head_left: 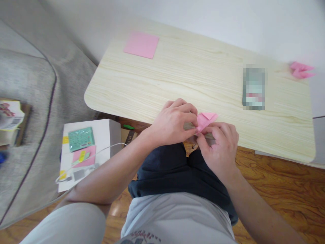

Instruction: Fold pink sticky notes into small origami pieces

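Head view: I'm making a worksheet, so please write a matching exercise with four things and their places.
1. Shiny green rectangular packet
2. Flat, bare pink paper square
3. Folded pink paper with triangular flap
4. Pixelated grey-green rectangular object

A. Between left hand and right hand
B. Pale wood-grain table, right half
C. On the white box
D. Table's far left

Pairs: 1-C, 2-D, 3-A, 4-B

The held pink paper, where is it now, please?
In the head view, the pink paper is right of centre, between the left hand and right hand, at the table's near edge.
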`<control>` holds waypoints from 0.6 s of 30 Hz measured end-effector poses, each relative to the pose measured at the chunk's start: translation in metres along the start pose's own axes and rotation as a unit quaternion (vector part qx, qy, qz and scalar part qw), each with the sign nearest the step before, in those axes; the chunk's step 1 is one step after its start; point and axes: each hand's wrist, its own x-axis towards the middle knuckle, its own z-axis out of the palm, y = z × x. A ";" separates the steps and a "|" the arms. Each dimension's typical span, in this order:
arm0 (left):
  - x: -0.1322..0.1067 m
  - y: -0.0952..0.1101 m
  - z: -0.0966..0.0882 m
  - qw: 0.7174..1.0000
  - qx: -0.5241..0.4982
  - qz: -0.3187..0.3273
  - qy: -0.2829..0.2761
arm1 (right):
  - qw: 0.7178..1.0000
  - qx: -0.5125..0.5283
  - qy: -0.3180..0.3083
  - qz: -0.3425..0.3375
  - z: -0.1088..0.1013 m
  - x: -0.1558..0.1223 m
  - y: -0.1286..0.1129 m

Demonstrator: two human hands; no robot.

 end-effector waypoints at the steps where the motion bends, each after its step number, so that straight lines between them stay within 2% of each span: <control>1: 0.000 0.000 0.000 1.000 -0.001 0.000 0.002 | 1.000 -0.002 0.000 0.002 0.000 0.000 0.000; 18: 0.000 0.001 0.002 1.000 0.016 -0.012 0.014 | 1.000 -0.013 0.004 0.024 0.001 0.003 -0.002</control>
